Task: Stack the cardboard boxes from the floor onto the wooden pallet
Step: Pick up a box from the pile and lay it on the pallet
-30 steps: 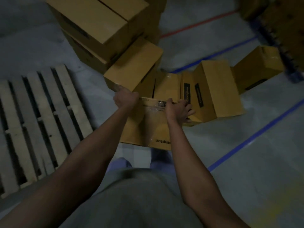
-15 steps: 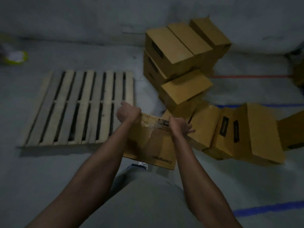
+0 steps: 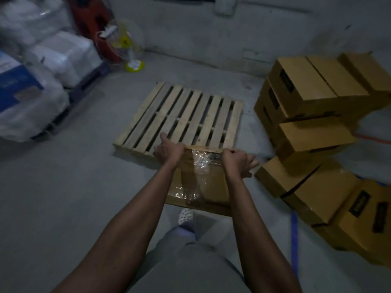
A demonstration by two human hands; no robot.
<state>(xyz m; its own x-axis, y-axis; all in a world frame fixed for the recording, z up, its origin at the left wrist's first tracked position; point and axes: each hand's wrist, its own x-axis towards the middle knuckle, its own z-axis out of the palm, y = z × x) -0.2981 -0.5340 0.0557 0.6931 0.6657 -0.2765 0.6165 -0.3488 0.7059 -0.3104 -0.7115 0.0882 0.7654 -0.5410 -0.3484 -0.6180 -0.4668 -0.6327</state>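
I hold a brown cardboard box (image 3: 203,187) with clear tape on it, lifted off the floor in front of me. My left hand (image 3: 169,150) grips its far left top edge and my right hand (image 3: 238,160) grips its far right top edge. The box hangs just short of the near edge of the bare wooden pallet (image 3: 186,115), which lies flat on the grey floor ahead. A pile of similar cardboard boxes (image 3: 313,98) is stacked to the right, and more fallen boxes (image 3: 330,199) lie on the floor at the lower right.
White wrapped bales (image 3: 42,77) on a dark pallet stand at the left. A yellow-based fan (image 3: 132,58) and red equipment (image 3: 93,20) stand by the back wall. Blue tape line (image 3: 294,240) runs on the floor at right. My foot (image 3: 185,215) shows below the box.
I have turned left with the box in both hands: the pallet has shifted from the left toward the centre ahead, and the box piles have slid to the right.
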